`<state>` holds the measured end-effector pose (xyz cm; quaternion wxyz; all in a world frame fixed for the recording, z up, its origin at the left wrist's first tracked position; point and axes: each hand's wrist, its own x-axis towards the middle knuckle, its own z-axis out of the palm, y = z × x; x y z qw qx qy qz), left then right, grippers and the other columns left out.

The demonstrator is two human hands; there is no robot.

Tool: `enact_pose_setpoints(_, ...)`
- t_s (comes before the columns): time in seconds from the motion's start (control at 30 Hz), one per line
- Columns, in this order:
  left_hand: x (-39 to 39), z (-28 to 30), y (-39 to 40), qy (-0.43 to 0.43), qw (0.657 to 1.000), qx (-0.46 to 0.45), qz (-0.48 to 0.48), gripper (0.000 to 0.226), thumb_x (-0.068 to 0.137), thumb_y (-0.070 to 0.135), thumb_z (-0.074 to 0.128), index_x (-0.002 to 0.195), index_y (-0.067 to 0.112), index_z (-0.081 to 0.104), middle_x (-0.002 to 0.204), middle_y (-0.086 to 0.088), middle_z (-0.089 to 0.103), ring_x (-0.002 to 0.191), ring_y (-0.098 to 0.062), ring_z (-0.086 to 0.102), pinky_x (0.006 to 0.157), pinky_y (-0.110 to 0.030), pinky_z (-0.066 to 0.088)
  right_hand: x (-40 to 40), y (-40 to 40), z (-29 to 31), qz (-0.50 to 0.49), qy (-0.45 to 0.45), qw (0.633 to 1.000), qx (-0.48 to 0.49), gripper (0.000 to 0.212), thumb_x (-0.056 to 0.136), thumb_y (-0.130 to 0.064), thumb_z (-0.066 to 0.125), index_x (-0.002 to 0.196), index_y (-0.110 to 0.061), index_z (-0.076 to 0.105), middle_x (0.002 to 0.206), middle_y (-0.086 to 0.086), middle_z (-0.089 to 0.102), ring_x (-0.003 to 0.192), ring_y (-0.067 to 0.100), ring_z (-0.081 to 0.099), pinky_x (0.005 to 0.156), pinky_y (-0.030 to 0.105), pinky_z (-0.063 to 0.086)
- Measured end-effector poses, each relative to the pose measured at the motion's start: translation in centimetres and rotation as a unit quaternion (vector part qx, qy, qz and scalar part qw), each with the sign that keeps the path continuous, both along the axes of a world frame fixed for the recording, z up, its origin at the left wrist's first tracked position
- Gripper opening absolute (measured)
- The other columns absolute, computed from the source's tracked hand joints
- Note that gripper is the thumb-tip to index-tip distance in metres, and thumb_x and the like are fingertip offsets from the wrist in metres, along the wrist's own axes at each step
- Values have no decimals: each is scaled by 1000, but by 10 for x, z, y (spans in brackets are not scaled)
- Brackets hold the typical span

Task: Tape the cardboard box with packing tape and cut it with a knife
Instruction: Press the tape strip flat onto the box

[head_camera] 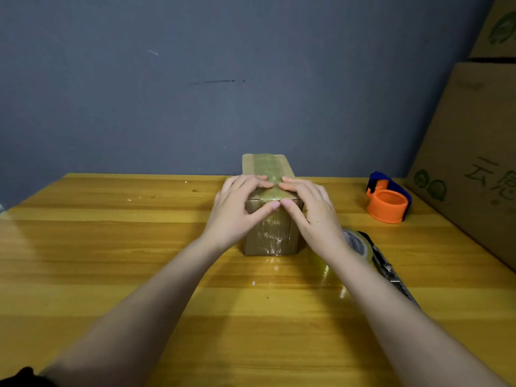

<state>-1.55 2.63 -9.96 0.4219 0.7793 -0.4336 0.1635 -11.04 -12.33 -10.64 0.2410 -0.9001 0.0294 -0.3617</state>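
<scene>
A small brown cardboard box (266, 169) stands lengthwise in the middle of the wooden table, with a shiny strip of clear tape running along its top and down its near face. My left hand (237, 210) and my right hand (310, 210) both lie over the box's near top edge, fingers pressing the tape on top and thumbs meeting on the front face. A roll of clear packing tape (358, 244) lies just right of my right wrist. A dark utility knife (391, 272) lies beside the roll, partly hidden by my right forearm.
An orange and blue tape dispenser (388, 198) sits at the back right of the table (111, 247). Large cardboard cartons (474, 152) with green print lean at the right edge. A grey wall stands behind the table.
</scene>
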Motion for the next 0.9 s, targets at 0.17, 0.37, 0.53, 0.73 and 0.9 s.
enact_pose_setpoints(0.17, 4, -4, -1, -32, 999, 3, -3, 49, 73, 60, 59, 114, 33, 59, 126, 17, 56, 123, -11, 44, 103, -39, 39, 0, -5, -2, 11, 3, 1000, -15, 45, 90, -51, 41, 127, -29, 53, 136, -12, 51, 125, 13, 41, 106, 38, 36)
enact_pose_setpoints(0.37, 9, -8, 1, -63, 997, 23, -29, 62, 68, 58, 67, 121, 27, 55, 130, 11, 55, 126, -13, 44, 106, -24, 32, -3, -12, -2, 34, 31, 998, -35, 51, 86, -49, 52, 134, -29, 47, 142, -12, 45, 129, 13, 37, 109, 37, 32)
enact_pose_setpoints(0.53, 8, -8, 5, -98, 994, 50, -6, 74, 61, 56, 75, 123, 25, 49, 133, 10, 53, 128, -12, 44, 102, -41, 43, -5, -14, -2, 36, 56, 996, -67, 63, 82, -49, 60, 138, -29, 40, 145, -12, 40, 132, 13, 33, 110, 38, 32)
enact_pose_setpoints(0.73, 8, -4, 9, -128, 988, 89, 6, 83, 58, 60, 75, 126, 21, 47, 137, 9, 51, 129, -12, 44, 104, -37, 40, -10, -12, 4, 26, 98, 991, -93, 78, 76, -44, 70, 143, -29, 32, 151, -12, 30, 136, 14, 32, 111, 42, 30)
enact_pose_setpoints(0.9, 13, 5, 19, -113, 982, 149, -31, 86, 61, 51, 79, 133, 25, 42, 145, 11, 43, 135, -11, 37, 108, -44, 36, -15, -7, 9, 58, 132, 989, -39, 84, 75, -37, 74, 143, -31, 26, 153, -15, 20, 137, 7, 30, 106, 35, 33)
